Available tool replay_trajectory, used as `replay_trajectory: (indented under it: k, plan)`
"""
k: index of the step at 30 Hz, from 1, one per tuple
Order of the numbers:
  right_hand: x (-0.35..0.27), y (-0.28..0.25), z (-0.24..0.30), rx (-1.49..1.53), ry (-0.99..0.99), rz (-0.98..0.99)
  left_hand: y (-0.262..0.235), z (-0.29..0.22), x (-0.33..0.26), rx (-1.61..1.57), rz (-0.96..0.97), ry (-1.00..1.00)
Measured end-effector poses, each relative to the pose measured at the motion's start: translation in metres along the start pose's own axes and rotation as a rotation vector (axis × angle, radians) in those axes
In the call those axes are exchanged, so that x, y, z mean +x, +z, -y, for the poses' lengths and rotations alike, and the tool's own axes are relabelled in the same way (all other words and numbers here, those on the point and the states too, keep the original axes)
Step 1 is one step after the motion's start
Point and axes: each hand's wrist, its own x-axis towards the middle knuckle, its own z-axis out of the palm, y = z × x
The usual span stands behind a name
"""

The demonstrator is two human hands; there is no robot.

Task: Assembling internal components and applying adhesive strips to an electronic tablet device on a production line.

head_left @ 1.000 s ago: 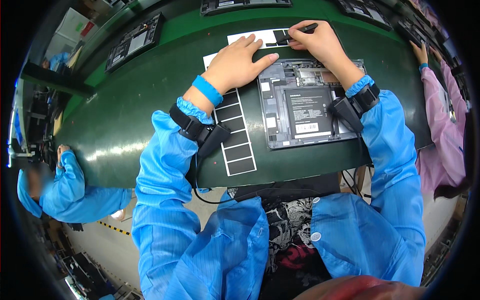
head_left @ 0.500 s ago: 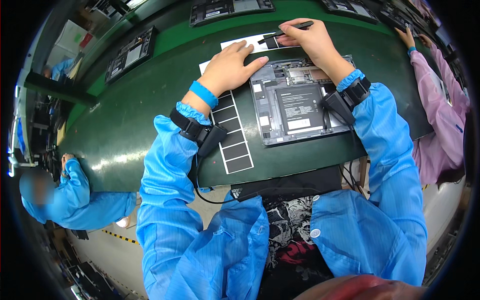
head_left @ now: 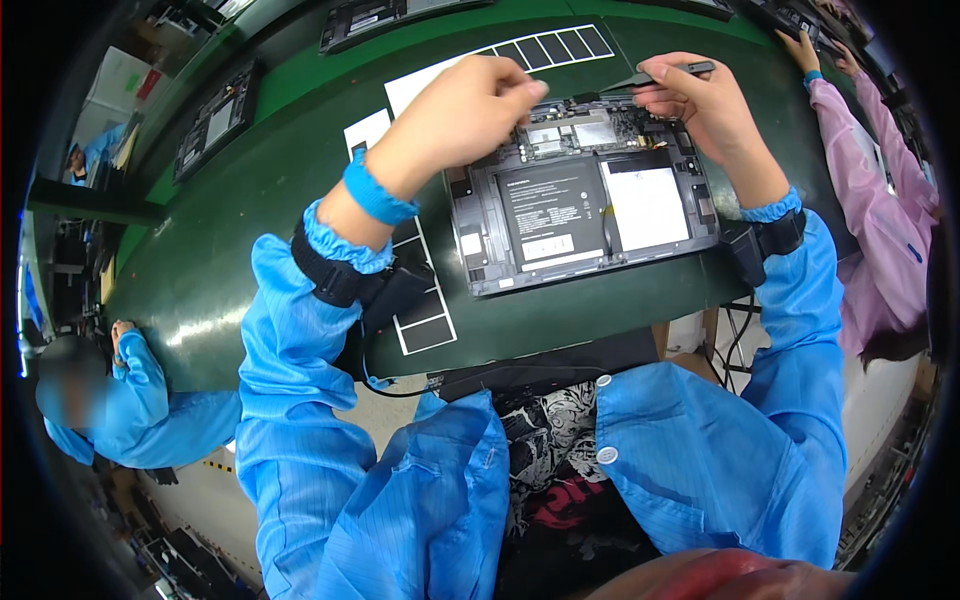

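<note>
Black tweezers [head_left: 655, 77] are pinched in my right hand [head_left: 700, 100], above the far edge of an opened tablet-like device [head_left: 480, 270]. At their tip is a small black patch [head_left: 585, 98], touching or just above that edge. My left hand [head_left: 450, 115] is over the device's far left corner, its fingers curled and thumb against them; whatever they hold, if anything, is hidden. Inside the device lie a black battery [head_left: 550, 210], a white-labelled block [head_left: 648, 205] and a circuit board [head_left: 590, 133].
White sheets with black rectangles, one beyond the device [head_left: 555, 48] and one left of it [head_left: 425, 333], lie on the green table [head_left: 300, 260]. Other opened devices [head_left: 215, 118] stand farther back. A pink-sleeved person [head_left: 870, 190] works at right; another person in blue [head_left: 150, 400] is at left.
My left hand has lifted off the white sheet and closed its fingers. My right hand has brought the tweezers from the sheet to the device's far edge, with a black patch at the tip.
</note>
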Motion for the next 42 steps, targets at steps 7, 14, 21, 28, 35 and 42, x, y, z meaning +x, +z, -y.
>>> replay_trajectory:
  k: [7,14,21,28,35,42]
  plan:
    - [0.004,-0.001,-0.012,0.085,0.005,0.029,0.022,-0.002,0.022,-0.064,0.084,-0.045]
    - [0.002,-0.001,-0.013,0.080,-0.022,0.063,0.024,-0.006,0.026,-0.031,0.114,-0.030]
    - [-0.001,0.004,-0.013,0.031,-0.035,0.034,0.023,-0.005,0.034,0.033,0.164,-0.071]
    - [-0.004,0.006,-0.017,-0.045,-0.081,0.009,0.029,-0.011,0.036,0.165,0.105,-0.089]
    - [-0.005,0.012,-0.015,-0.063,-0.113,0.010,0.032,-0.015,0.036,0.248,0.028,-0.094]
    - [-0.004,0.008,-0.017,-0.108,-0.138,0.035,0.029,-0.019,0.038,0.291,0.035,-0.086]
